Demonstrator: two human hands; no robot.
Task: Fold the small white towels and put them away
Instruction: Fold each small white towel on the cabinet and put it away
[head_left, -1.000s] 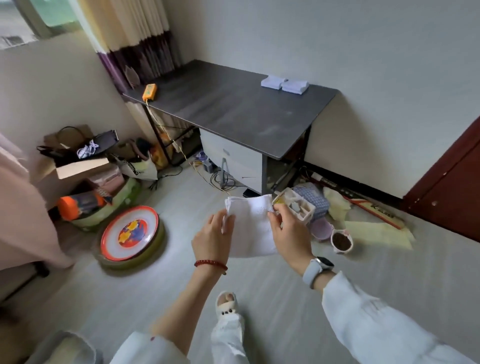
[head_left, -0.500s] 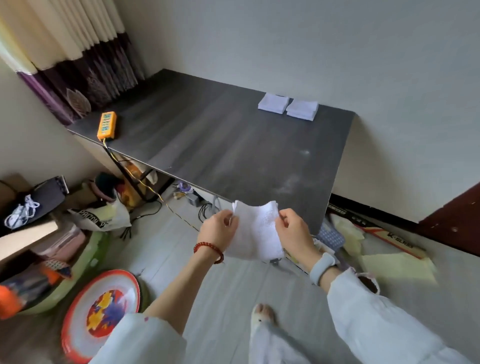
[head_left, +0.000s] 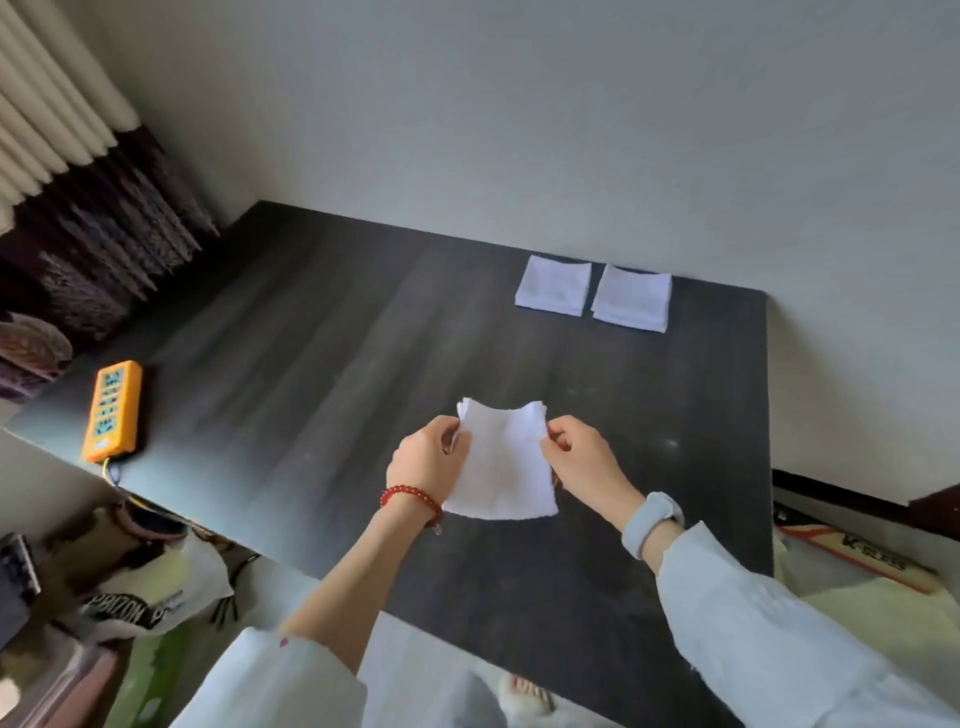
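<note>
Left hand (head_left: 423, 457) and right hand (head_left: 584, 460) each pinched top corner of white towel (head_left: 501, 467), hung above dark tabletop (head_left: 311, 332). Best: keep corners level, lay flat, fold, match folded stacks (head_left: 592, 297) by wall.

- White plastic bag (head_left: 156, 605), on the floor left of the table: dark block lettering printed on it, seen upside down; it cannot be made out with certainty.
- Long flat package (head_left: 862, 558), on the floor at the right edge: dark lettering beginning with "K-"; the letters after it are blurred and illegible.
</note>
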